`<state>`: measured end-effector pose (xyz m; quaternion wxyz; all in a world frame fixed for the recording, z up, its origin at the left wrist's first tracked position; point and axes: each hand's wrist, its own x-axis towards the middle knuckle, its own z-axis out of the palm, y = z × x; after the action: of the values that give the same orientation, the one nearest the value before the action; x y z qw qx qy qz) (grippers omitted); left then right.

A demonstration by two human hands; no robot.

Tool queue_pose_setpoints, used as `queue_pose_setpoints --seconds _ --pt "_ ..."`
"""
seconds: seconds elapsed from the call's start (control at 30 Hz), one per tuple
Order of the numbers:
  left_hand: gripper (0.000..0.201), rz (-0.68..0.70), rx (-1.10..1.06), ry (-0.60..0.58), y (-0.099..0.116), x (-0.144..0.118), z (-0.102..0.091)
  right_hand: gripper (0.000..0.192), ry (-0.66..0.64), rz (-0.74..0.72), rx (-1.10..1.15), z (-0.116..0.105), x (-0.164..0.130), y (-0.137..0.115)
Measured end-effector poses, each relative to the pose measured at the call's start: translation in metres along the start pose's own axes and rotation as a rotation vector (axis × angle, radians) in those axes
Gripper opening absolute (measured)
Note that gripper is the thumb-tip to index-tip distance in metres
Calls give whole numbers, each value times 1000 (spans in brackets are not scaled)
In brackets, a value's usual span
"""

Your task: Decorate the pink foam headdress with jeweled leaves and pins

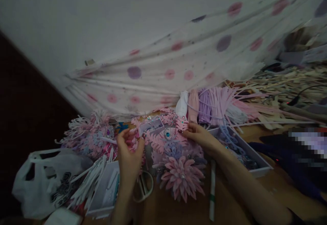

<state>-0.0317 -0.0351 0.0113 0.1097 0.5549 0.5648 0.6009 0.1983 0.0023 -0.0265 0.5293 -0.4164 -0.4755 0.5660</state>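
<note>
My right hand (200,137) pinches a pink leaf-shaped piece (182,124) made of fuzzy stems, with small gems on it. My left hand (130,151) is raised over the left of the pile, thumb and fingers apart, with nothing visible between them. Between the hands lie more pink leaf pieces (156,142), a blue gem (168,134) and a small box (152,126). A large pink fuzzy flower (182,177) sits in front, with a bluish one (173,149) behind it. Scissors (143,187) rest beside my left wrist, their blades partly hidden.
Bundles of fuzzy stems (204,105) stand at the back. A box of gems (258,172) is at right, another white box (98,197) at left. A plastic bag (38,184), white stems (88,177) and finished-looking flowers (89,136) fill the left. A glue stick (212,191) lies near my right forearm.
</note>
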Motion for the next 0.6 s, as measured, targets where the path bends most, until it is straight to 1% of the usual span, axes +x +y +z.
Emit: queue_pose_setpoints --seconds 0.03,0.07,0.1,0.13,0.17,0.23,0.27,0.3,0.33,0.4,0.47,0.53,0.6 --pt "37 119 84 -71 18 11 2 20 -20 13 4 -1 0 1" --pt "31 202 153 -160 36 23 6 15 -34 29 7 -2 0 2" --pt "32 260 224 -263 54 35 14 12 -40 39 7 -4 -1 3" --pt "38 304 291 -365 70 47 24 10 -39 46 6 -6 -2 4" --pt "43 322 361 -480 84 58 37 9 -35 50 4 -7 -3 5" --pt "54 286 451 -735 101 77 66 9 -17 51 -3 -9 -4 7" --pt "54 246 486 -899 105 85 81 9 -10 49 -7 -10 -3 7" --pt "50 186 499 -1066 107 90 94 8 -7 45 -9 -10 -3 8" --pt "43 165 501 -1148 107 94 105 7 -6 41 -10 -10 -3 8" --pt "32 127 500 -1264 104 96 120 6 -11 30 -7 -10 -1 9" --pt "21 104 499 -1314 102 93 126 6 -8 20 -5 -9 0 10" --pt "12 75 503 -1345 101 89 125 7 8 21 -6 -9 1 11" --pt "9 55 509 -1357 100 89 119 8 30 30 -7 -9 2 14"
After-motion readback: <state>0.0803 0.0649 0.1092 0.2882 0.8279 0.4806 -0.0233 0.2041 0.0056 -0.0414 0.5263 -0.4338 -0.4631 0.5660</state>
